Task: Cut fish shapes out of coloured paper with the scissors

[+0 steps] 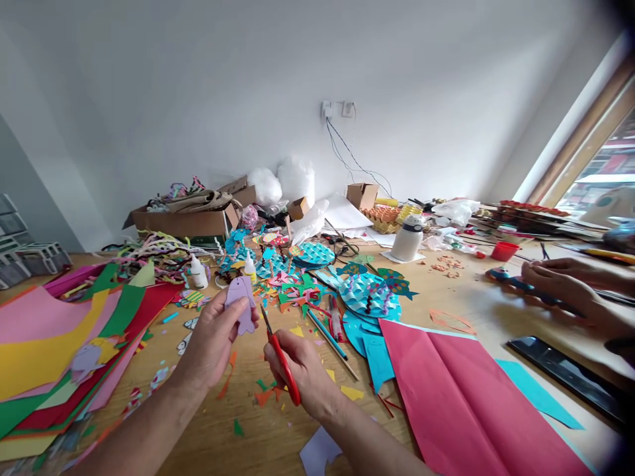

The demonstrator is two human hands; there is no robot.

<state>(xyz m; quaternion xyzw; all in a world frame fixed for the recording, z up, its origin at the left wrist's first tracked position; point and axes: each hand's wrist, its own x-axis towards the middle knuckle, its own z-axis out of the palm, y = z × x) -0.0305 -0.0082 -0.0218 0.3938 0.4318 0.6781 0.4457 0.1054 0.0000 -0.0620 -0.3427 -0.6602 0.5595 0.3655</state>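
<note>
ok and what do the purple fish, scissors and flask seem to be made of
Purple fish: paper or thin card, matte, judging by its flat, clean-cut outline.
Scissors: probably plastic handles, smooth and evenly red; the slim dark blades look like metal.
Flask: pale, smooth body, perhaps coated metal, though plastic is possible; the look leaves it open.

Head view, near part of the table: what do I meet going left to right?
Stack of coloured paper → purple paper fish in the left hand → red-handled scissors in the right hand → creased red sheet → black phone.
</note>
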